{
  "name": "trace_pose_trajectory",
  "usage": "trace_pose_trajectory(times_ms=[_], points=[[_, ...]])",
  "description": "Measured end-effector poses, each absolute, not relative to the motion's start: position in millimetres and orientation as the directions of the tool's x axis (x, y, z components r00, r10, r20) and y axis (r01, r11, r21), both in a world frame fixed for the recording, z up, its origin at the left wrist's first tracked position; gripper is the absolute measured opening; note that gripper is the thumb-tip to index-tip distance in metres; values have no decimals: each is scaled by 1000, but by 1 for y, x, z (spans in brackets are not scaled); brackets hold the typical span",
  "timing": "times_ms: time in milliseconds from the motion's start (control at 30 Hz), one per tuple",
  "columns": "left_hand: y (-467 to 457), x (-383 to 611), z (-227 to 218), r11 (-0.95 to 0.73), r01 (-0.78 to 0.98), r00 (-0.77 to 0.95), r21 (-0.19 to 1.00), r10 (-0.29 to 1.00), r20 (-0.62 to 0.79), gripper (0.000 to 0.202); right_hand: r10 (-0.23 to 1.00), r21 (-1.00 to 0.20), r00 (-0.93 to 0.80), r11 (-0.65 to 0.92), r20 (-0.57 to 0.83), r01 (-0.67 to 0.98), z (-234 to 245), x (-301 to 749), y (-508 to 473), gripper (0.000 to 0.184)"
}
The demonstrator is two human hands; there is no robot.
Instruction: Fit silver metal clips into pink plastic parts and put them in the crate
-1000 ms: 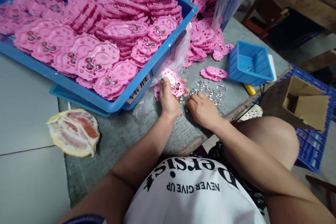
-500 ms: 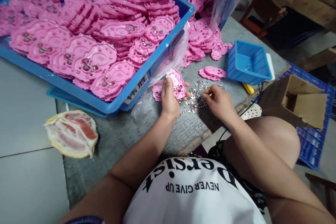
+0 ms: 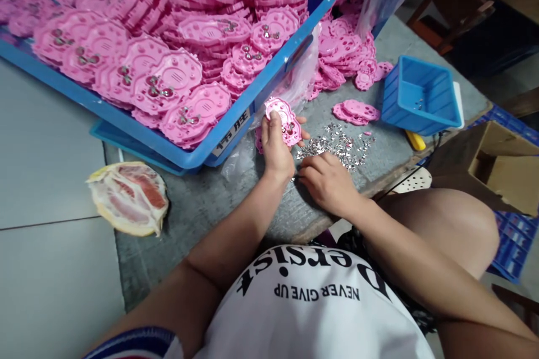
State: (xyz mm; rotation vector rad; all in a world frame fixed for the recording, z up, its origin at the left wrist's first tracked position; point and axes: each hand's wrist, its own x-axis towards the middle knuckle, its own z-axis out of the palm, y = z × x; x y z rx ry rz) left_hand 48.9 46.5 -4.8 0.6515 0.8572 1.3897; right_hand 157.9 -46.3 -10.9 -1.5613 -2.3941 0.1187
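My left hand [image 3: 278, 148] grips a pink plastic plate [image 3: 287, 118] with a scalloped edge, thumb across its face. Silvery bits show in the holes at the plate's lower end. Part of another pink piece shows behind this hand. Just right of it, my right hand [image 3: 328, 184] is low over the table with its fingers curled together. Whatever its fingertips pinch is hidden. Beyond that hand spreads a scatter of small shiny metal pieces [image 3: 347, 146]. Two or so loose pink plates [image 3: 356, 111] lie past the scatter.
A large blue crate [image 3: 185, 160] full of pink plates stands at left, with a cut pomelo [image 3: 128, 197] in front. A heap of pink parts [image 3: 343, 56] lies behind. At right are a small blue bin [image 3: 421, 95], a yellow handle [image 3: 416, 140] and a cardboard box [image 3: 488, 162].
My right hand has moved left and nearer to me, from the right side of the metal pieces to beside my left hand. The left hand still holds the plate. The view has shifted slightly.
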Motion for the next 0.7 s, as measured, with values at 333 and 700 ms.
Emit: trace_pose_trajectory(times_ms=[333,700], points=[[45,47,-2,138,-561,18,816,988,-155,43,930,-263,-329,362,162,894,-14,154,-40,26],[26,57,-3,240,-511,229,825,964,-138,51,950,-983,259,-151,-173,-104,20,210,-33,36]])
